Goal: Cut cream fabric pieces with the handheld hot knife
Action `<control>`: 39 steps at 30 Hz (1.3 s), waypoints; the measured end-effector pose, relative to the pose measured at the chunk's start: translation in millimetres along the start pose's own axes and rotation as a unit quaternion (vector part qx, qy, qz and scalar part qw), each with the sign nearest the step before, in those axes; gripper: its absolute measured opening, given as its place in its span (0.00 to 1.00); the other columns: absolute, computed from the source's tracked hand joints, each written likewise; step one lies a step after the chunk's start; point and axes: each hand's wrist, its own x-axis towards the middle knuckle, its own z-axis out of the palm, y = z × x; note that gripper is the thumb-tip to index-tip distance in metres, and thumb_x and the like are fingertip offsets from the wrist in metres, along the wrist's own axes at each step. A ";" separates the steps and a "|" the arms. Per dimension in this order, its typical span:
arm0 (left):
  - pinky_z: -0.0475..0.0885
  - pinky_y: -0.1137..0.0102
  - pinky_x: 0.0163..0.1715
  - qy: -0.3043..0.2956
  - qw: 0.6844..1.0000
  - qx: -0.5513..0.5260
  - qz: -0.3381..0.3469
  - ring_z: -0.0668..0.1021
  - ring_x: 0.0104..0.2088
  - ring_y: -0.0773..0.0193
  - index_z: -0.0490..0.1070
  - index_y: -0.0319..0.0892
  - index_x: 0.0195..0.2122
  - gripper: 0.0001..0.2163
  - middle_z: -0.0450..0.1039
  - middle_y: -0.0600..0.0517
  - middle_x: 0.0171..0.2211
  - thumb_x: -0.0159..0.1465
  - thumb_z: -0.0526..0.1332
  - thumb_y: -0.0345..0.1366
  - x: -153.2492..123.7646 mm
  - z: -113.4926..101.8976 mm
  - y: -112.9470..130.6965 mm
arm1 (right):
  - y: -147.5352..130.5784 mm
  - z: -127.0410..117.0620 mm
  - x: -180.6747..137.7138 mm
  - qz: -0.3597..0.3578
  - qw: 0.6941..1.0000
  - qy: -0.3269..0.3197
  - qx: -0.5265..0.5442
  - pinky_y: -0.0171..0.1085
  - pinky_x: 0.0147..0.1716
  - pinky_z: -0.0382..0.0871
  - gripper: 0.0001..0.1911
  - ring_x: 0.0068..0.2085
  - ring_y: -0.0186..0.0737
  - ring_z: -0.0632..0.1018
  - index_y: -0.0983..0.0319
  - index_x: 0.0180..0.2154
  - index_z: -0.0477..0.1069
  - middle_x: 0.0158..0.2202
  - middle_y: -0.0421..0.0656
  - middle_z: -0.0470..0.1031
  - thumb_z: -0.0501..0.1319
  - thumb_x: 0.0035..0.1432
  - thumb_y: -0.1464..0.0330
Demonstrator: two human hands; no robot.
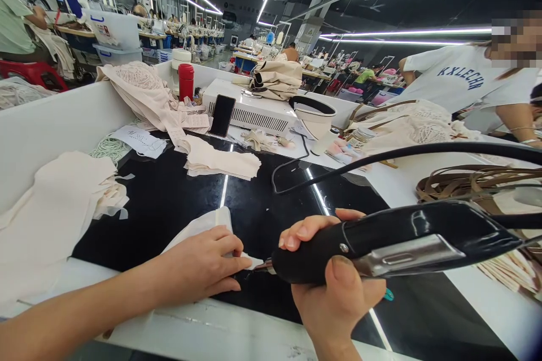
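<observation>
My left hand (203,262) lies on a small cream fabric piece (199,228) on the glossy black table top (169,197), fingers together, pressing it flat. My right hand (334,287) is wrapped round the black handle of a corded electric cutting tool (398,240). The tool's tip sits at the right edge of the fabric, just past my left fingertips. Its black cable (423,151) arcs up and away to the right.
Cream fabric stacks (51,208) lie at left and at centre (220,163). A phone (222,115) leans on a white box (249,107) near a red bottle (186,81). Brown straps (474,180) are heaped at right. A person in a white shirt (457,82) works opposite.
</observation>
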 end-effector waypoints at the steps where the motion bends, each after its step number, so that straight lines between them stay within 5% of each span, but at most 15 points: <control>1: 0.73 0.64 0.50 0.001 1.000 0.002 0.002 0.75 0.46 0.55 0.73 0.42 0.59 0.19 0.73 0.48 0.46 0.70 0.70 0.40 0.2 0.0 0.1 | -0.1 0.1 0.1 -0.002 1.000 0.000 -0.003 0.38 0.22 0.73 0.18 0.23 0.38 0.75 0.54 0.47 0.72 0.28 0.34 0.75 0.71 0.58 0.58; 7: 0.72 0.65 0.48 0.000 1.000 0.014 0.005 0.74 0.44 0.56 0.70 0.45 0.63 0.24 0.74 0.50 0.46 0.68 0.72 0.39 1.3 -0.6 2.2 | -0.1 -0.2 -0.3 0.002 1.000 -0.003 0.009 0.38 0.24 0.74 0.18 0.24 0.37 0.75 0.55 0.47 0.72 0.28 0.35 0.75 0.72 0.58 0.59; 39: 0.70 0.64 0.46 0.002 0.995 0.096 0.014 0.73 0.43 0.56 0.70 0.43 0.59 0.20 0.72 0.50 0.43 0.71 0.68 0.45 3.3 1.5 5.4 | -1.0 -0.8 0.7 -0.002 1.000 0.006 -0.009 0.39 0.23 0.74 0.19 0.24 0.37 0.76 0.55 0.47 0.73 0.28 0.35 0.76 0.72 0.57 0.58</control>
